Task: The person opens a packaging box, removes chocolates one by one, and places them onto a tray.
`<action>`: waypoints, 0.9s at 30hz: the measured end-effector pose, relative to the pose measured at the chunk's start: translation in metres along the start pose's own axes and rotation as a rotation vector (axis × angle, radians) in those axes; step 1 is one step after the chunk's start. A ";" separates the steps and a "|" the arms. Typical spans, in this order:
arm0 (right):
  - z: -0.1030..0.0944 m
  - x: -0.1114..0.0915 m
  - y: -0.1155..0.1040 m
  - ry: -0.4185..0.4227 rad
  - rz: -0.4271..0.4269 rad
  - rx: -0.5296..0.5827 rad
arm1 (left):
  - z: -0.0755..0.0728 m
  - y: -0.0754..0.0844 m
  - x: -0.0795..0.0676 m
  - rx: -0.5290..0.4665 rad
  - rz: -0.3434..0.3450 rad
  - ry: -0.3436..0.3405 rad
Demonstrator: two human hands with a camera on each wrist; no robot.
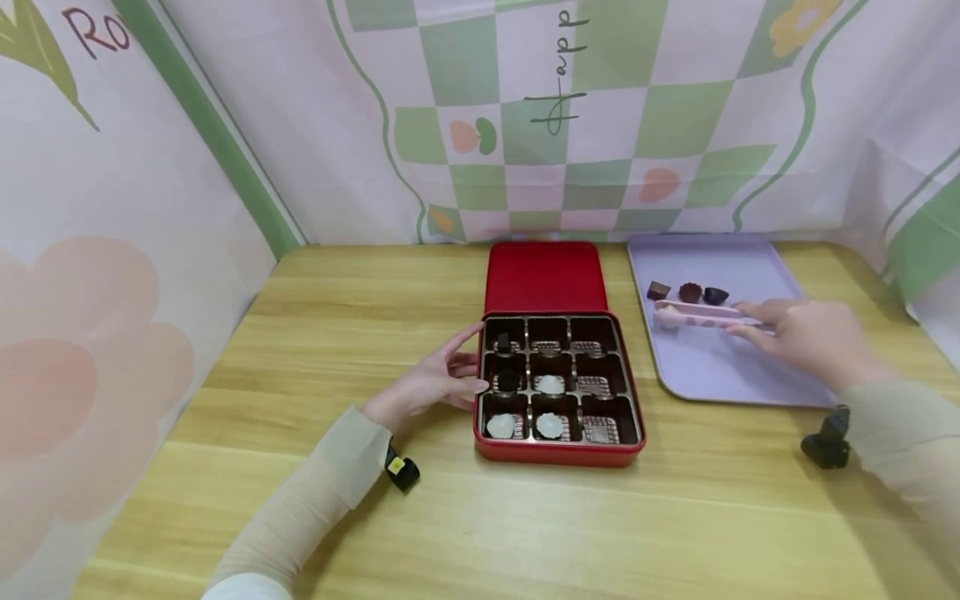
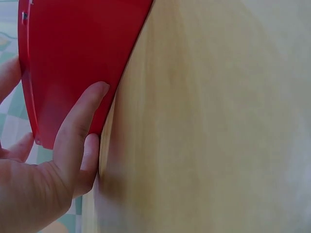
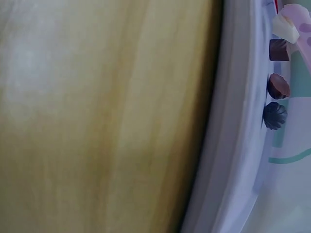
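My right hand (image 1: 810,342) holds pink tongs (image 1: 708,310) over the lilac tray (image 1: 720,375). At the tips of the tongs is a white chocolate (image 3: 285,28), low over the tray or touching it. Just behind lie a square brown chocolate (image 1: 658,290), a round reddish-brown one (image 1: 690,292) and a dark shell-like one (image 1: 716,296). The fingers of my left hand (image 1: 438,379) rest against the left side of the red tin (image 1: 558,455). Inside its divided insert sit dark chocolates (image 1: 507,381) in the left column, and white chocolates (image 1: 550,426) in the front and middle compartments.
The tin's red lid (image 1: 546,277) lies open behind it, towards the patterned cloth (image 1: 600,167) at the back. Wooden tabletop (image 1: 525,533) stretches in front of the tin and to its left. A raised rim surrounds the tray.
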State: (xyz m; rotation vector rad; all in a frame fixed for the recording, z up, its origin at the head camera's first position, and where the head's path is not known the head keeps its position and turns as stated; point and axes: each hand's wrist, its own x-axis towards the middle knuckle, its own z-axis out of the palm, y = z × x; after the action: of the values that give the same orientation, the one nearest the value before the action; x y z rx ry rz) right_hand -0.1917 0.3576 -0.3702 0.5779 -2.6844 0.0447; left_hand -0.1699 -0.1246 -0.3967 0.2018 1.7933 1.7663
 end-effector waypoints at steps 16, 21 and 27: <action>0.009 0.000 0.002 -0.016 0.037 0.029 | 0.001 0.000 0.001 -0.013 -0.008 0.001; 0.005 0.002 0.003 0.041 0.052 0.074 | 0.001 0.001 0.000 -0.013 -0.010 0.000; -0.006 0.010 -0.003 0.085 0.039 0.115 | 0.001 0.003 -0.001 -0.008 -0.009 0.005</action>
State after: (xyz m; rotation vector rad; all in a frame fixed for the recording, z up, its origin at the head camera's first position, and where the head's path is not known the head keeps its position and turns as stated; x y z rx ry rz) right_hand -0.1961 0.3514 -0.3610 0.5454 -2.6232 0.2307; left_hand -0.1688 -0.1238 -0.3937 0.1855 1.7871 1.7691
